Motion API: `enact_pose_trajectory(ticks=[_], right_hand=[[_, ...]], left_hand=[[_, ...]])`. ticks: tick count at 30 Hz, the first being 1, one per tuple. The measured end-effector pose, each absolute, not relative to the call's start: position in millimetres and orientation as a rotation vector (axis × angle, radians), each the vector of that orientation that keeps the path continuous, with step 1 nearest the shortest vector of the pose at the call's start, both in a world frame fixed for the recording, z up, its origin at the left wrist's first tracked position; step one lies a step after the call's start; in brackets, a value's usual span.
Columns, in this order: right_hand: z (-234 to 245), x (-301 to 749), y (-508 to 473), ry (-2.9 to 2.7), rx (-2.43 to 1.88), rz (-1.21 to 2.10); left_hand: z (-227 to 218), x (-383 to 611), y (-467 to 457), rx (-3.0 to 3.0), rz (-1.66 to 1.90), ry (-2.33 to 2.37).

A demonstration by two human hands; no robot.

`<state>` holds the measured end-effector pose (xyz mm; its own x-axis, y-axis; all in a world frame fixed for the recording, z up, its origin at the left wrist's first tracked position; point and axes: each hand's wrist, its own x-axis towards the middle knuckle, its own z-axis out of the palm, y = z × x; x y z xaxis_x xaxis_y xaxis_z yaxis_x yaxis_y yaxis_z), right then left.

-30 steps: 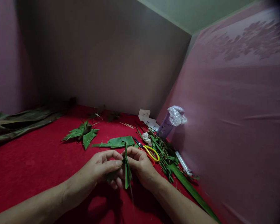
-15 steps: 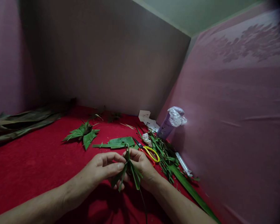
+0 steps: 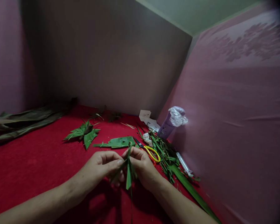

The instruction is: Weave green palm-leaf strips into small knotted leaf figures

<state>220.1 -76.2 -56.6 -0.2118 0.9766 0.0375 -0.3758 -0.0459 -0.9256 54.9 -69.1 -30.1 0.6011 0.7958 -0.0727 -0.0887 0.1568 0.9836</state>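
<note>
My left hand (image 3: 100, 169) and my right hand (image 3: 143, 166) meet over the red cloth (image 3: 37, 161), both pinching a small bundle of green leaf strips (image 3: 128, 169). The strips stand up between my fingertips and hang down below them, with a thin stem trailing toward me. Both hands are closed on the bundle. Just behind my right hand lie scissors (image 3: 150, 152) with yellow and red handles.
A folded green leaf star (image 3: 84, 133) and flat cut leaf pieces (image 3: 118, 142) lie behind my hands. A pile of leaf trimmings (image 3: 165, 154) and a long leaf (image 3: 191, 189) run along the right. A purple bottle (image 3: 168, 126) with a plastic-wrapped top leans on the pink mattress (image 3: 235, 124). Dried leaves (image 3: 21, 123) lie left.
The leaf strips in my fingers fanned out and have gathered back into a narrower bundle. My hands stay in the same place.
</note>
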Motion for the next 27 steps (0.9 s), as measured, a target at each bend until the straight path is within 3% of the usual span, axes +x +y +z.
enact_pose_trajectory(ticks=[17, 23, 27], right_hand=[[-56.4, 221.4, -74.1, -1.074, -0.748, 1.580], [-59.3, 221.8, -76.1, -1.270, -0.761, 1.739], [-57.0, 221.6, -74.4, -1.394, -0.904, 1.655]], left_hand=[[-25.4, 30.2, -25.1, 1.464, 1.254, 1.174], [-34.8, 27.5, -15.1, 1.667, 1.192, 1.182], [-28.9, 31.3, -9.6, 1.970, 1.016, 1.258]])
